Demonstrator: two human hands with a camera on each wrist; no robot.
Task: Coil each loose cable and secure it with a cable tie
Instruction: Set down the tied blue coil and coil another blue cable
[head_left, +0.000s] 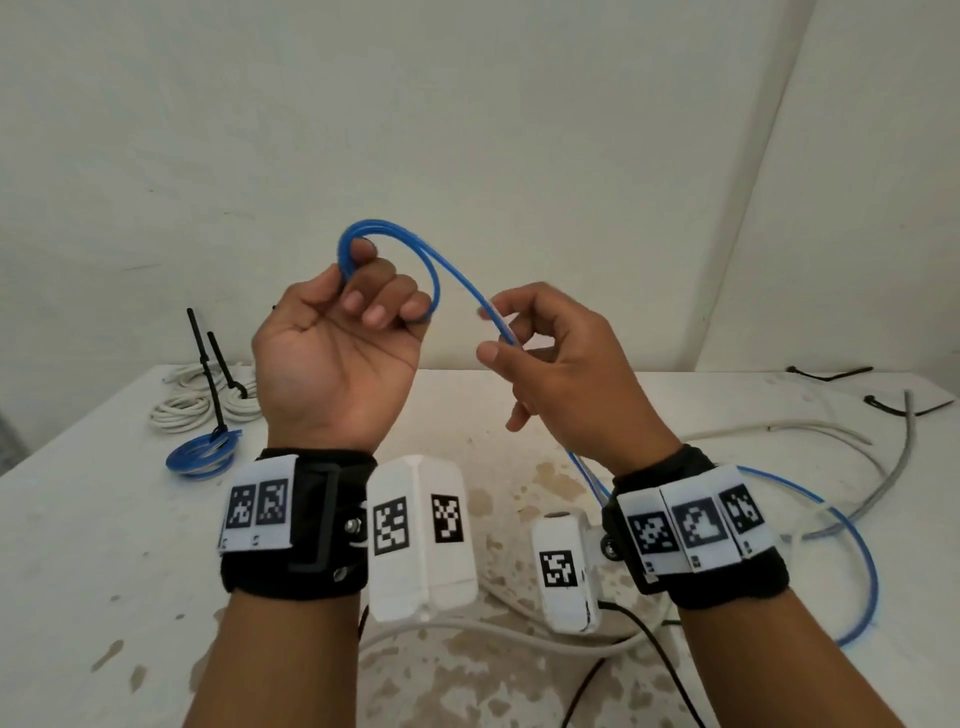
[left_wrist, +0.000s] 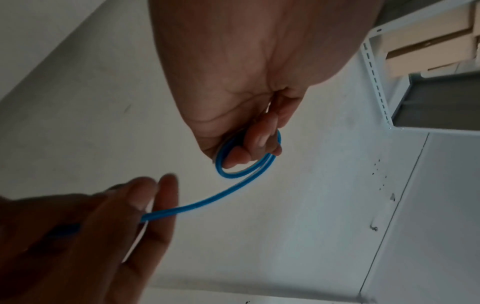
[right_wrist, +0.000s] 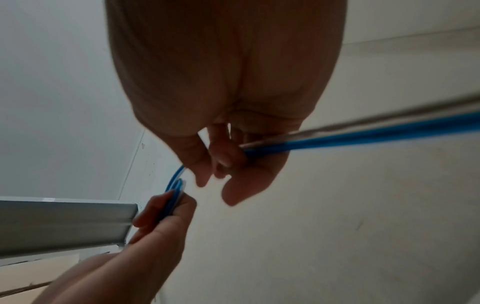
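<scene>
A: Nearest the head camera are 2 black wrist straps (head_left: 298, 519) carrying white marker blocks. State both grips.

B: The left hand (head_left: 332, 358) is raised palm-up, fingers curled, pinching the small coil of the blue cable (head_left: 415, 254) against the thumb; about 2 turns are formed. The right hand (head_left: 566, 374) pinches the same cable just beside the coil. The free length runs down behind the right wrist and loops over the white table (head_left: 104, 519).

A: Procedure for the step in hand?

B: Judgement: feed the cable with the right hand, lay each turn flat against the previous one, match loop sizes, and re-clamp with the left thumb after each turn. Keep slack on the table so the run does not twist.

A: Materials?

B: The cable is thin, round, smooth-jacketed and springy; released turns are likely to unwind. A finished blue coil (head_left: 200, 457) and white coils (head_left: 197, 405) lie far left, bound with black cable ties (head_left: 210, 374). Spare ties (head_left: 826, 372) and a grey cable (head_left: 904, 447) lie right.
</scene>
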